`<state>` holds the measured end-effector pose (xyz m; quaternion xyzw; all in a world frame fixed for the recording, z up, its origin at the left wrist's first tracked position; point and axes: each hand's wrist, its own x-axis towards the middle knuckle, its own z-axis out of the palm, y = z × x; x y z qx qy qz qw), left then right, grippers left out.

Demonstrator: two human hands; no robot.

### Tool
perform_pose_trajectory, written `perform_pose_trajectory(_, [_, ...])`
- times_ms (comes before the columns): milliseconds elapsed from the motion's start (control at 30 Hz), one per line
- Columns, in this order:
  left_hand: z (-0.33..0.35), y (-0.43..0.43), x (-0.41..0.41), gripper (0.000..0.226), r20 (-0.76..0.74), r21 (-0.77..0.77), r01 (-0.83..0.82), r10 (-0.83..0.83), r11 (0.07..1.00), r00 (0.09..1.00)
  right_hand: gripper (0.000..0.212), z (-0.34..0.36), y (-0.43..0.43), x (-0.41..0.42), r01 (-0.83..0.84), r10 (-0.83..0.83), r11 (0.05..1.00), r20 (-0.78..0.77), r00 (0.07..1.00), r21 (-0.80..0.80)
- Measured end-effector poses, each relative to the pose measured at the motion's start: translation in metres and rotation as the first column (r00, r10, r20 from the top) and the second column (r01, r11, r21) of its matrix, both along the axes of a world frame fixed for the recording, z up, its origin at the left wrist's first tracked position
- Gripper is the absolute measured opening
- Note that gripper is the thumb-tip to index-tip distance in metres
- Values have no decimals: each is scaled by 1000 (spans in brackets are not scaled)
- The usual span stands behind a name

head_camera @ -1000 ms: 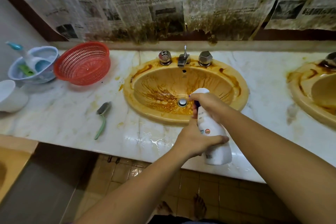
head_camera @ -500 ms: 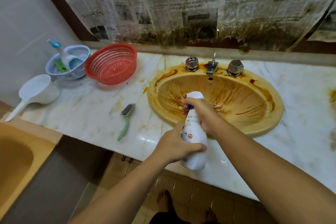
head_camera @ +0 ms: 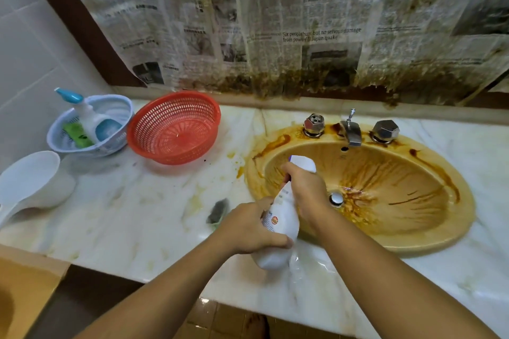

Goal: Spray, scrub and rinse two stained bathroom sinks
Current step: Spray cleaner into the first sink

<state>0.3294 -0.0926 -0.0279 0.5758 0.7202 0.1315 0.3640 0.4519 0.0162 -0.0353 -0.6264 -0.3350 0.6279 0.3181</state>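
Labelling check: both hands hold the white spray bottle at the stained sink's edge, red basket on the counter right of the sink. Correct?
One error: the red basket is on the counter left of the sink, not right; the head view shows it. Left hand and right hand do hold the white spray bottle at the sink's edge.
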Motion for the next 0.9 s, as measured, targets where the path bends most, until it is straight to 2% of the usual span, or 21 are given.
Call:
perform_pose_trajectory(100, [0, 17, -27, 63, -38, 15, 54, -53, 998, 998, 19, -1, 10, -17, 37, -38, 999, 15, 999, 36])
perform_pose_trajectory(267, [-2, 42, -47, 55, -60, 49, 156, -153, 986, 986, 35, 0, 23, -30, 205, -210, 977, 80, 975, 66])
perform_pose_trajectory(367, [-4, 53, -52, 61, -58, 60, 187, -183, 981, 981, 35, 5, 28, -34, 187, -192, 980, 82, 978, 66])
perform_pose_trajectory(467, [-3, 62, -54, 58, -66, 78, 214, -209, 974, 976, 31, 6, 34, -33, 186, -190, 981, 66, 980, 57])
perform_pose_trajectory(567, [-5, 70, -54, 59, -85, 89, 245, -237, 966, 968, 20, 10, 39, -35, 240, -245, 968, 75, 967, 69])
perform_pose_trajectory(733, [-4, 88, -55, 60, -116, 95, 288, -277, 953, 954, 24, 14, 44, -32, 257, -264, 962, 76, 961, 94])
perform_pose_trajectory(900, [-1, 107, -41, 61, -180, 112, 344, -322, 932, 929, 15, 24, 52, -14, 337, -348, 935, 95, 933, 111])
